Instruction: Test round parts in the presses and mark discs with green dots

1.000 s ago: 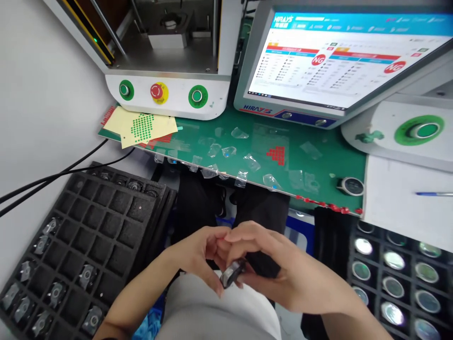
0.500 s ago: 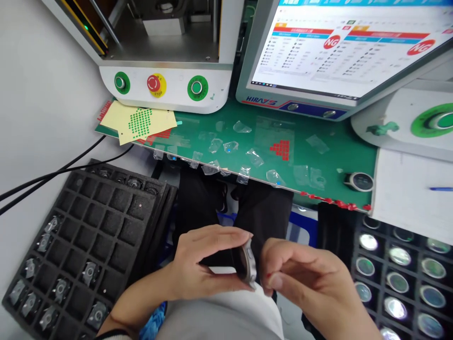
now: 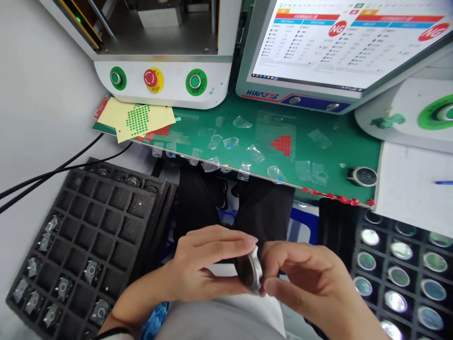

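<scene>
Across the green counter (image 3: pixel 226 125), clear film (image 3: pixel 242 122) is scattered. Before it, a watch case (image 3: pixel 256 270) is held between the left hand's (image 3: pixel 198 264) parted thumb and fingers, dark face palmward, long axis up the view. The right hand's (image 3: pixel 311 278) fingers are curled beside it; their grip cannot be told.

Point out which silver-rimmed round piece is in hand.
The round piece gripped by the left hand; others lie on the bench or in the right tray.
</scene>
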### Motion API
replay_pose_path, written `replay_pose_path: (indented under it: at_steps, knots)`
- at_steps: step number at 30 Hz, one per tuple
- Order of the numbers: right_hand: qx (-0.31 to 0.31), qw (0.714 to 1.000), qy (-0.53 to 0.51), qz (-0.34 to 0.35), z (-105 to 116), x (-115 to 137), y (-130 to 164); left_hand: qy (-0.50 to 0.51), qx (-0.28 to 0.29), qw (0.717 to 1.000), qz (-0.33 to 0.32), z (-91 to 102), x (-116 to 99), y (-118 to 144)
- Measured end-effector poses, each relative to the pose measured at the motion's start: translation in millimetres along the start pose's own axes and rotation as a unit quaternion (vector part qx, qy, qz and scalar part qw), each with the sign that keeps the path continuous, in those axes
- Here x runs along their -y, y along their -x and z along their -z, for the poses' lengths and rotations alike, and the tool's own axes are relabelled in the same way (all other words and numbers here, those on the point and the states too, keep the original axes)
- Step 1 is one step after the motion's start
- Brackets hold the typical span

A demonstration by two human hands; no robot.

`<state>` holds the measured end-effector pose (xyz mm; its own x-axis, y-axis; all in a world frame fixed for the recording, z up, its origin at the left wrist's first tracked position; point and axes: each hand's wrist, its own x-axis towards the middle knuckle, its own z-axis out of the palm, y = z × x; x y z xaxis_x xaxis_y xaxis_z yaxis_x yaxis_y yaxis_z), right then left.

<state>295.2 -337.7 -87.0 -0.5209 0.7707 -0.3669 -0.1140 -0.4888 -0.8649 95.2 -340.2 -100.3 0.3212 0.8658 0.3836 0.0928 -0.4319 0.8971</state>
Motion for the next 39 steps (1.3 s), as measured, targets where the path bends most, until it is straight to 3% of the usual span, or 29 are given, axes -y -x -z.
replay_pose_path:
  at_steps: [13,18,22,26,29,32,34,36,39]
  knots:
    - [0.014,0.999,-0.007,-0.050,4,3,-2,-0.007,0.007,1.000,-0.018,0.7,3,-1]
    - [0.027,0.975,-0.174,-0.134,0,-9,-15,0.021,0.014,1.000,-0.005,3.1,8,2]
    - [0.057,0.947,-0.271,-0.164,-16,-20,-21,0.120,0.021,0.992,0.044,1.5,9,4]
    - [0.013,0.961,-0.257,-0.097,-20,-19,-10,0.309,0.020,0.942,0.130,-5.8,8,3]
    - [-0.030,0.976,-0.217,0.001,-9,-11,-4,0.438,0.011,0.874,0.211,-11.3,5,2]
    - [-0.145,0.977,-0.117,0.102,0,-7,-4,0.542,0.026,0.794,0.273,-16.0,2,1]
    - [-0.191,0.967,-0.084,0.144,-1,-9,-5,0.576,0.024,0.759,0.303,-18.9,-1,2]
    - [-0.198,0.964,-0.083,0.160,-6,-13,-5,0.551,0.002,0.768,0.326,-21.3,-5,3]
    - [-0.183,0.966,-0.096,0.156,-14,-19,-4,0.454,-0.029,0.828,0.328,-24.8,-10,5]
